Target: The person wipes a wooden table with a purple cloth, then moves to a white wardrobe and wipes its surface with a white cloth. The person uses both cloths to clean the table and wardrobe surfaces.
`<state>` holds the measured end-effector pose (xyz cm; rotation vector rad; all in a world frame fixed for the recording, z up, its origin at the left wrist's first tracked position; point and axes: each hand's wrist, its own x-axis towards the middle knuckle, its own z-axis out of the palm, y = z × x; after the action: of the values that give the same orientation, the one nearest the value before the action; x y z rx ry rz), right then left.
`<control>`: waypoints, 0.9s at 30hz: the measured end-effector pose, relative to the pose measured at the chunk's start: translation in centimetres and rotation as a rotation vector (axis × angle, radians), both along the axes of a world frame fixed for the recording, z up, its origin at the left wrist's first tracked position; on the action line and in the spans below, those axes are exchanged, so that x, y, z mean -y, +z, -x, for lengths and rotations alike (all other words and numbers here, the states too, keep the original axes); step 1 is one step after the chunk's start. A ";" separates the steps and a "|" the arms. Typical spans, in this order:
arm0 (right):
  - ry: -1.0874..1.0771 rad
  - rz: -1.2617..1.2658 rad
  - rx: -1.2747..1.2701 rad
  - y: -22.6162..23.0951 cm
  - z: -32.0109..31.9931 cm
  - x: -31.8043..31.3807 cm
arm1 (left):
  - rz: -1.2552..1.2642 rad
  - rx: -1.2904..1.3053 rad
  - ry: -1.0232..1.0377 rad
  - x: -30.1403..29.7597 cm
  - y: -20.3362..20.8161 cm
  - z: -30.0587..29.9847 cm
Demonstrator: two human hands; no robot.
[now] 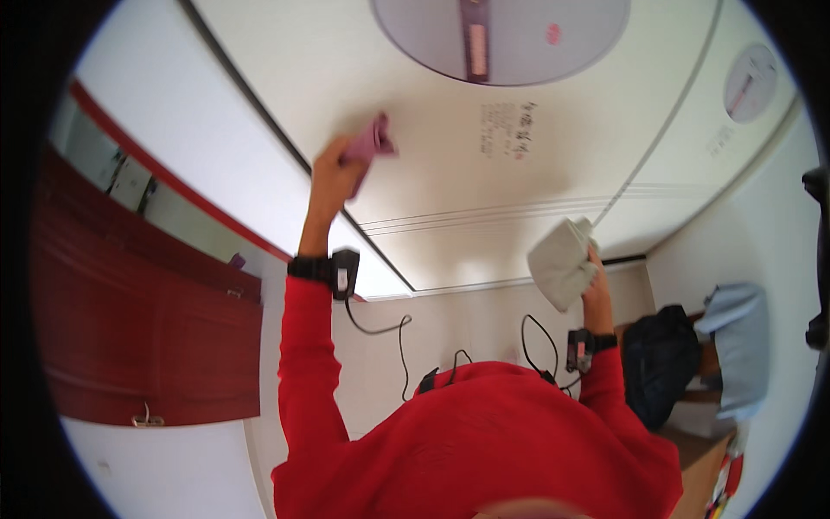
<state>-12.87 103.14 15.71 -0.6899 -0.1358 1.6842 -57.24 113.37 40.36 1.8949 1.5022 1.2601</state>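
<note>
My left hand (pixel 330 180) is raised at the left edge of a large cream wardrobe door (pixel 424 164). Its fingers are closed on a folded pinkish-purple cloth (pixel 372 149), which is against or very close to the panel; I cannot tell if it touches. Lower and to the right, my right hand (pixel 596 284) grips a greyish-beige cloth (pixel 558 262), bunched at the fingers and spread toward the left. That cloth appears to hang in front of the door's lower part. Most of the right fingers are hidden by it.
A dark red door (pixel 164 311) with a metal handle (pixel 148 419) stands at the left. On the right, a dark garment (pixel 661 363) and a light blue one (pixel 739 346) hang over a wooden chair. Black cables (pixel 405 346) run from the wrist devices to my body.
</note>
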 end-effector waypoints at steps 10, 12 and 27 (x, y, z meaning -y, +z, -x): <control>0.113 -0.131 0.180 9.2 4.7 -0.8 | 0.704 0.408 -0.758 9.5 -10.9 -11.2; 0.162 -0.155 0.251 10.9 5.5 -0.6 | 0.741 0.452 -0.772 9.3 -11.5 -12.7; 0.289 -0.218 0.129 9.5 4.5 0.8 | 0.709 0.485 -0.686 8.6 -11.1 -15.2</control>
<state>-17.39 102.31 25.23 -0.6353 -0.5243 1.8635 -42.02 104.82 29.24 1.3085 0.7711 0.6599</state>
